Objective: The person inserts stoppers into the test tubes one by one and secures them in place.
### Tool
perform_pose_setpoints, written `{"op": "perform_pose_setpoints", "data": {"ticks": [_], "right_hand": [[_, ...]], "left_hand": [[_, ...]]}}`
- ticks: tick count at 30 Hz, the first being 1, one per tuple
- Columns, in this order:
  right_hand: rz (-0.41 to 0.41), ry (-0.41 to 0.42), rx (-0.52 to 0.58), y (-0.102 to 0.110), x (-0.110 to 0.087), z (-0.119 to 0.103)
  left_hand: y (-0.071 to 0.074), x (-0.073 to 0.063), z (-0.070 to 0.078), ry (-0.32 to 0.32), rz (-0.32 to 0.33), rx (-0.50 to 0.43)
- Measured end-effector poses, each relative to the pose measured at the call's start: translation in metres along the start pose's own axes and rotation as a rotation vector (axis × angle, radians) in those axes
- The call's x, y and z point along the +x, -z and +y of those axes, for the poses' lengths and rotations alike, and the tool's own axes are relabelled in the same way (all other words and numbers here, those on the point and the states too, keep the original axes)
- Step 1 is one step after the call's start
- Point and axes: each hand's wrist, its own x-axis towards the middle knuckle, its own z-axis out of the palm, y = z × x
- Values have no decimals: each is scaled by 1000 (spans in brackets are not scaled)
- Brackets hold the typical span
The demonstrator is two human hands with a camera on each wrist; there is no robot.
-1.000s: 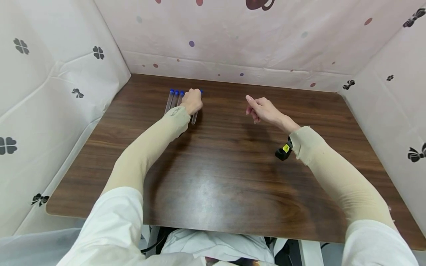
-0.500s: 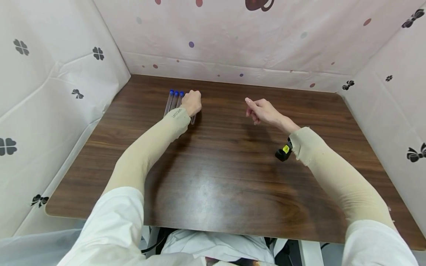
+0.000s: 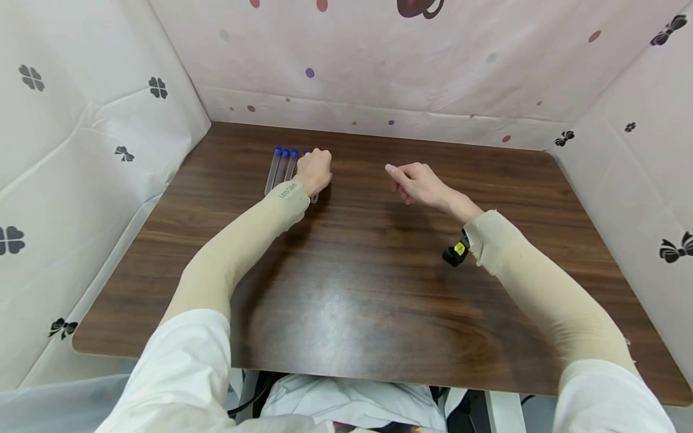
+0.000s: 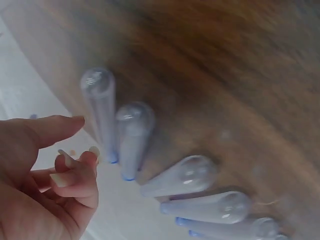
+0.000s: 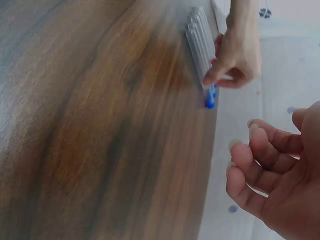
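Several clear test tubes (image 3: 274, 171) with blue caps lie side by side at the back left of the wooden table, caps toward the rear wall. Over the right end of this row is my left hand (image 3: 315, 171), which hides part of the tubes. In the left wrist view its thumb and curled fingers stand apart with nothing between them, close to two tubes (image 4: 135, 135); more tubes (image 4: 185, 175) lie farther along. My right hand (image 3: 422, 183) hovers to the right of the row, fingers loosely bent and holding nothing.
The dark wooden table (image 3: 346, 270) has a white patterned sheet (image 3: 352, 66) behind it and at both sides. A black wrist camera (image 3: 456, 252) hangs below my right wrist.
My left hand has shifted slightly right and toward me, covering more of the rightmost tube and uncovering a blue cap on its left. My right hand has drifted a little left and nearer.
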Motion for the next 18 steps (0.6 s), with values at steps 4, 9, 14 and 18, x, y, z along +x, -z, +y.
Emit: {"op": "perform_pose_setpoints", "data": {"ticks": [4, 9, 14, 18], "right_hand": [[63, 123, -135, -1, 0, -12], [144, 194, -262, 5, 4, -26], [179, 160, -336, 22, 9, -36], [199, 65, -378, 38, 9, -35]], "left_hand": [[9, -2, 7, -7, 79, -2], [34, -7, 25, -11, 176, -8], [65, -14, 37, -64, 239, -75], [83, -22, 30, -75, 167, -125]]}}
